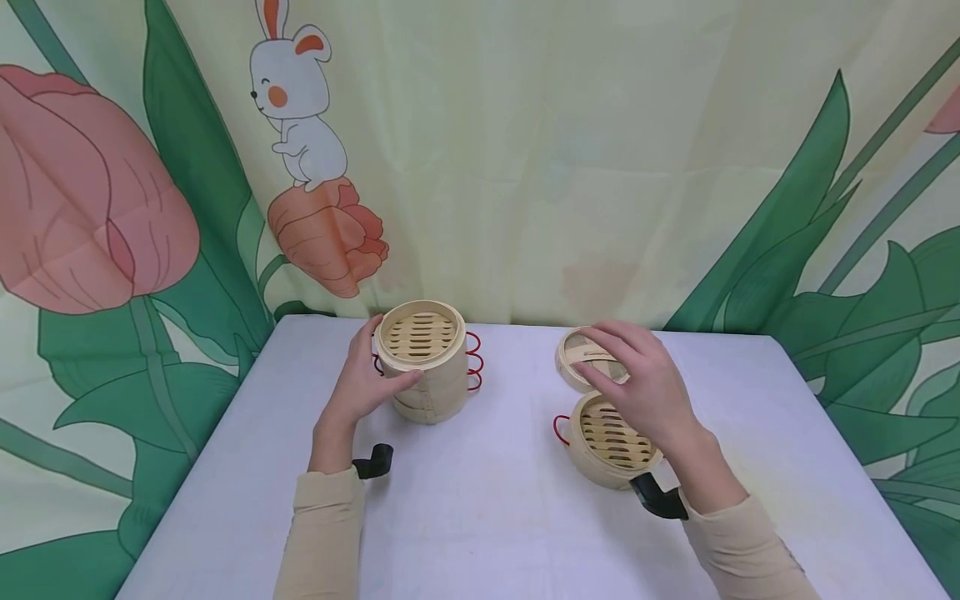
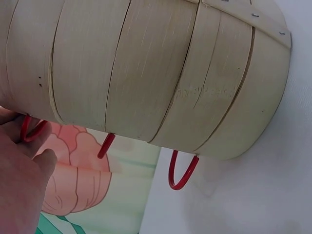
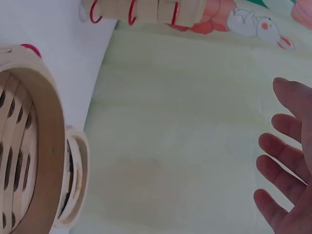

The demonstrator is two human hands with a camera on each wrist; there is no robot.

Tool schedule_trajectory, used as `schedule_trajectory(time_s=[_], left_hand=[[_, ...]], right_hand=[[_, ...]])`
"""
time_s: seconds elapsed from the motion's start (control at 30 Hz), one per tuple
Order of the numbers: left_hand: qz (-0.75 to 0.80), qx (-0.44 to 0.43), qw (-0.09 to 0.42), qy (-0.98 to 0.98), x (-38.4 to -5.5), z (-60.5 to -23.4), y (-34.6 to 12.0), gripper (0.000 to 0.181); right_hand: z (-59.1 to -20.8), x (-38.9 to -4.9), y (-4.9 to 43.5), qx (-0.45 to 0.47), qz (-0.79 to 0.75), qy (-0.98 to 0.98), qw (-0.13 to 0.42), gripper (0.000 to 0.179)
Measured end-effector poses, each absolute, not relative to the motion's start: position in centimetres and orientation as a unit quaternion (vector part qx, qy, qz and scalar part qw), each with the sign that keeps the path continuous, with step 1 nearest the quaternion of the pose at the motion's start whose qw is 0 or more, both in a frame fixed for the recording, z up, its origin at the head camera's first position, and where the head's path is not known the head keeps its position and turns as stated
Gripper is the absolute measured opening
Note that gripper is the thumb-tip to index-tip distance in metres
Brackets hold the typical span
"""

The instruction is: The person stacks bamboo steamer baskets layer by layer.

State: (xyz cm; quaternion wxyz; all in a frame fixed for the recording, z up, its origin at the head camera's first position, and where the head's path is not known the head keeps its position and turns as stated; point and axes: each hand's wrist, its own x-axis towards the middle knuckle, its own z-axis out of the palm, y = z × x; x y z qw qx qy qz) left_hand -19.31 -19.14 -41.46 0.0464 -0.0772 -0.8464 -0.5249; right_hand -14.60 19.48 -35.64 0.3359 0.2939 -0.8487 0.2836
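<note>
A stack of bamboo steamer baskets point(image 1: 435, 396) with red loop handles stands upright at the left of centre. My left hand point(image 1: 363, 383) grips its top tier, thumb across the front and fingers at the left side. In the left wrist view, those fingers lie by a red handle point(image 2: 34, 131). Over on the right, a single bamboo steamer point(image 1: 588, 462) with a slatted base sits on the table. Above it my right hand point(image 1: 648, 392) hovers, fingers apart and holding nothing. Just behind lies a round bamboo lid point(image 1: 570, 367) with a strap handle, partly hidden by the right hand.
A white-covered table point(image 1: 480, 517) bears everything. Behind it hangs a printed curtain point(image 1: 600, 167) with a rabbit, flowers and leaves. Black wrist mounts point(image 1: 375, 461) sit on both wrists; the right one overlaps the single steamer's near edge in the head view.
</note>
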Motion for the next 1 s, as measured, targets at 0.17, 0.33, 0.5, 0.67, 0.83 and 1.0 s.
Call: schedule_trajectory(time_s=[0.17, 0.33, 0.5, 0.67, 0.83, 1.0], left_hand=[[-0.523, -0.077, 0.043, -0.848, -19.4, -41.4, -19.2, 0.116], [-0.525, -0.076, 0.041, -0.847, -19.4, -41.4, -19.1, 0.116], [-0.526, -0.073, 0.039, -0.846, -19.3, -41.3, -19.1, 0.116], [-0.528, -0.071, 0.039, -0.846, -19.3, -41.3, -19.1, 0.116], [-0.528, -0.070, 0.038, -0.846, -19.3, -41.4, -19.1, 0.116], [-0.526, -0.069, 0.040, -0.847, -19.3, -41.5, -19.2, 0.117]], right_hand=[[-36.0, -14.0, 20.9, 0.279, 0.271, -0.860, 0.329, 0.048], [-36.8, -13.3, 22.4, 0.244, 0.261, -0.884, 0.301, 0.049], [-37.6, -12.6, 23.3, 0.223, 0.250, -0.899, 0.282, 0.049], [-38.4, -11.9, 23.9, 0.221, 0.245, -0.907, 0.262, 0.050], [-39.6, -11.0, 24.7, 0.223, 0.238, -0.917, 0.229, 0.051], [-40.9, -10.2, 25.3, 0.224, 0.230, -0.927, 0.194, 0.046]])
